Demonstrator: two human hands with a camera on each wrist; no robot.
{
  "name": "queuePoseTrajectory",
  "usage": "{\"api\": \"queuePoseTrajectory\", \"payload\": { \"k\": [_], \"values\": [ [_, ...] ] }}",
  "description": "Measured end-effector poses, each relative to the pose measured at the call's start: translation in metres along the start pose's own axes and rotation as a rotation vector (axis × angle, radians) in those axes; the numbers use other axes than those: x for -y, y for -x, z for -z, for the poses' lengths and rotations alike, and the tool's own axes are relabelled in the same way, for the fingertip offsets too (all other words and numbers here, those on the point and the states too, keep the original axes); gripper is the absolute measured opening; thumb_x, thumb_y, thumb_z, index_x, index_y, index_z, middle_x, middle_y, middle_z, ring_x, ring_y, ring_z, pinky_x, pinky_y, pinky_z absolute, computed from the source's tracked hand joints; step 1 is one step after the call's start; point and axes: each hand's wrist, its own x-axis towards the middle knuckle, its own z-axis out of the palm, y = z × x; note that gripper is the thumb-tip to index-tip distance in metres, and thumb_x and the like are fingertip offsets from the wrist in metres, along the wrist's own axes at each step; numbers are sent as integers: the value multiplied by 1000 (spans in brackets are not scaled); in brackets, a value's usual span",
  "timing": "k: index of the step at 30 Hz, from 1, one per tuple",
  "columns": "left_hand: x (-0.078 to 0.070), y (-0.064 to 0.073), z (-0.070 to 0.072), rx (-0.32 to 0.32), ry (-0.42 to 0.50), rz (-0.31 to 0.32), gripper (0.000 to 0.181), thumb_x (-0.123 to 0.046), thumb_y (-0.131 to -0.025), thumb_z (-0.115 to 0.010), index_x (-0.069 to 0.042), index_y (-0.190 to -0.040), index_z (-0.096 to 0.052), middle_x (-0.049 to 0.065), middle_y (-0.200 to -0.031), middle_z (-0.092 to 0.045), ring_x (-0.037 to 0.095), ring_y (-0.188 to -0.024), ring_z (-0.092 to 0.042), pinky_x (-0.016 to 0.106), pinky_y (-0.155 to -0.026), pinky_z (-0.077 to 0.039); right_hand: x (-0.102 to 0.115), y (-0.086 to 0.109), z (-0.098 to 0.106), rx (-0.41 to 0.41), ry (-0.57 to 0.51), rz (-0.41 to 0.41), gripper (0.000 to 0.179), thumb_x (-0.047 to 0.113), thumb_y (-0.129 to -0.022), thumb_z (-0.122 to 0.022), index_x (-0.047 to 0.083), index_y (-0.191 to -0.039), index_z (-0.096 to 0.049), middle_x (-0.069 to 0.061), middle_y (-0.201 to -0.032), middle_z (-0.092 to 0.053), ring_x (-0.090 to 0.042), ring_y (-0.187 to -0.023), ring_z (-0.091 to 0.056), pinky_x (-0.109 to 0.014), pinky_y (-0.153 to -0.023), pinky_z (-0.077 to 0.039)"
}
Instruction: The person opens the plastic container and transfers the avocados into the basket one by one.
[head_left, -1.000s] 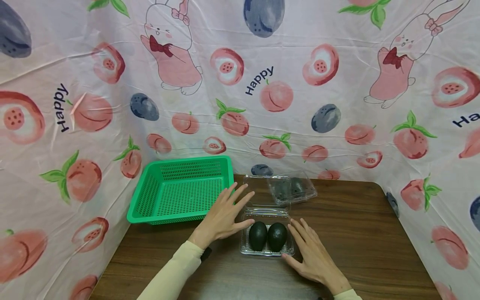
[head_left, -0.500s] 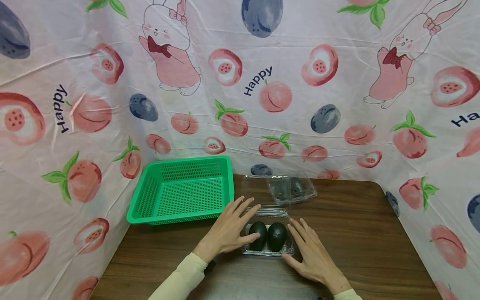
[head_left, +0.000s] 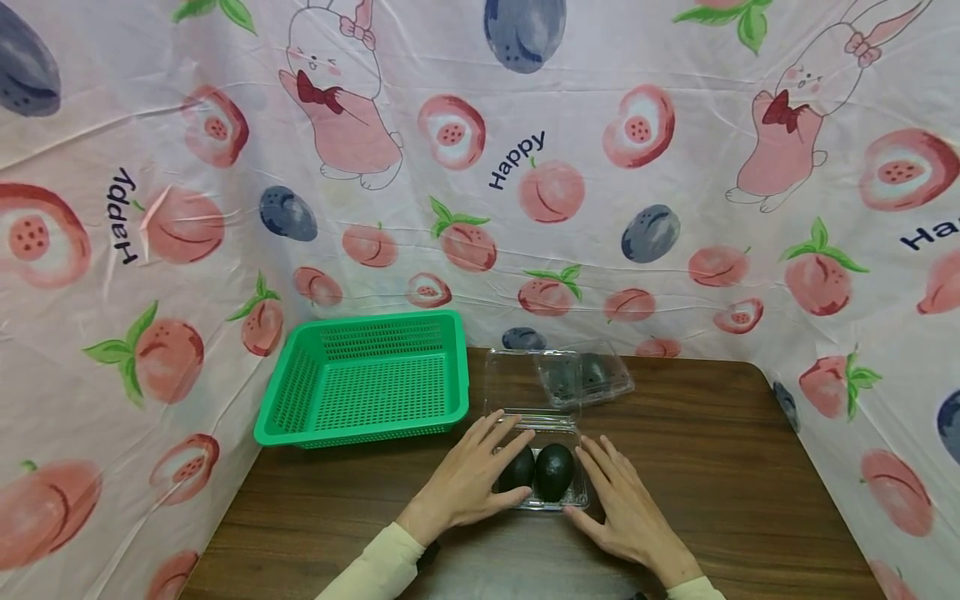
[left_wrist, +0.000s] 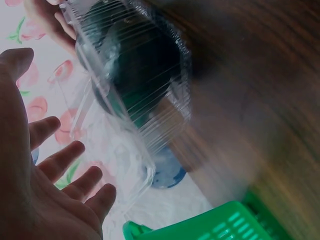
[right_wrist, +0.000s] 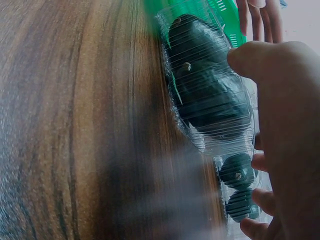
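soft pale glare across tabletop (head_left: pixel 720 450)

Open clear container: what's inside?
Two dark avocados, side by side in the container. In the head view, the left hand partly covers the left one; what lies beneath them is hidden.

We see pale yellow sleeve (head_left: pixel 377 567), plain, lightly creased, reaching left wrist; small black piece (head_left: pixel 427 554) under cuff, partly hidden. Matching right sleeve (head_left: pixel 696 589), mostly cut off by frame edge. We find left hand (head_left: pixel 472 475) and right hand (head_left: pixel 626 508) bare.
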Motion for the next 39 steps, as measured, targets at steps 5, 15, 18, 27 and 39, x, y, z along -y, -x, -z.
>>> {"api": "queuePoseTrajectory", "payload": {
  "k": [5,15,18,27,39],
  "values": [
    [-4,1,-5,11,21,10,82,-63,-104,-74,-21,-170,-52,12,-173,-54,38,-160,-53,56,-130,-49,0,1,0,-7,-4,3,92,48,-94,-89,4,-167,-53,-16,-177,-50,-53,-161,-47,-75,-120,-49],
    [-7,2,-15,51,30,67,71,-61,-106,-73,-26,-166,-57,7,-168,-59,31,-149,-60,58,-129,-49,0,1,0,-11,0,8,92,48,-94,-89,4,-167,-53,-16,-177,-50,-53,-160,-47,-74,-121,-48],
    [-7,2,-17,72,34,79,69,-61,-107,-70,-26,-166,-57,6,-167,-60,31,-149,-60,58,-130,-49,0,1,0,-9,2,7,92,49,-94,-89,4,-167,-53,-16,-177,-50,-53,-160,-47,-74,-122,-48],
    [-6,-2,-20,119,60,105,66,-60,-109,-67,-27,-166,-58,6,-166,-62,32,-147,-63,60,-130,-48,1,1,1,-9,-7,5,92,48,-95,-88,3,-167,-53,-17,-177,-50,-53,-160,-48,-75,-120,-49],
    [-5,-7,-22,116,26,96,64,-58,-107,-72,-25,-161,-63,6,-160,-66,32,-146,-64,59,-132,-46,0,1,0,-17,-4,12,92,47,-94,-89,2,-166,-54,-17,-176,-51,-54,-159,-48,-74,-120,-49]
  ]
}}
